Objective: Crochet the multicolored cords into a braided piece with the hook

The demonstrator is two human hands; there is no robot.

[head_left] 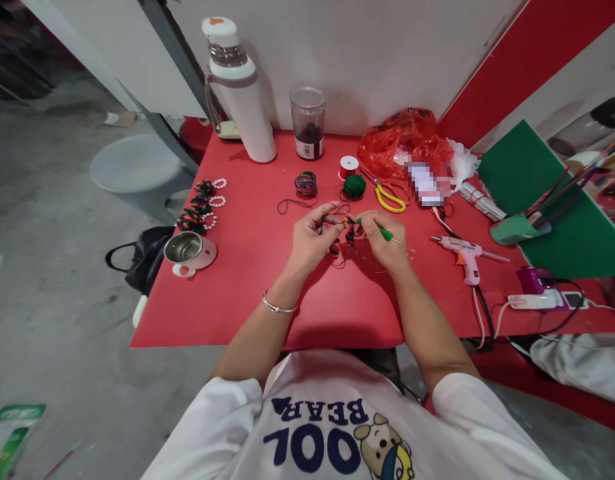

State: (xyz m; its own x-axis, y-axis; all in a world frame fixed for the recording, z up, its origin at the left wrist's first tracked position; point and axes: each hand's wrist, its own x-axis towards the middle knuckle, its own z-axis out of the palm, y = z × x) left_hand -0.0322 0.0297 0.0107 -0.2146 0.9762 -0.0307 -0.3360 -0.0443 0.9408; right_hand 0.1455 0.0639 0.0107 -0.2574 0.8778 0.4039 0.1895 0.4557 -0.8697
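Observation:
Between my hands is a small piece of multicoloured crochet work (pixel 350 232). My left hand (pixel 315 235) pinches its left side, with dark yarn running over the fingers. A crochet hook with a green handle (pixel 386 234) is gripped in my right hand (pixel 385 243), its tip end at the crochet piece. Beyond my left hand lies a ball of multicoloured yarn (pixel 306 184), a loose strand curling beside it. A dark green yarn ball (pixel 354 187) and a white-ended spool of red thread (pixel 348 167) sit farther back. Yellow-handled scissors (pixel 390 199) lie past my right hand.
At left are crocheted pieces with pearl-bead loops (pixel 203 205) and a metal-lined cup (pixel 190 252). A white thermos (pixel 242 93) and a clear jar (pixel 307 123) stand behind. Rightward lie a red plastic bag (pixel 402 140), a phone (pixel 426 184), a pink glue gun (pixel 466 257) and a power strip (pixel 535 300).

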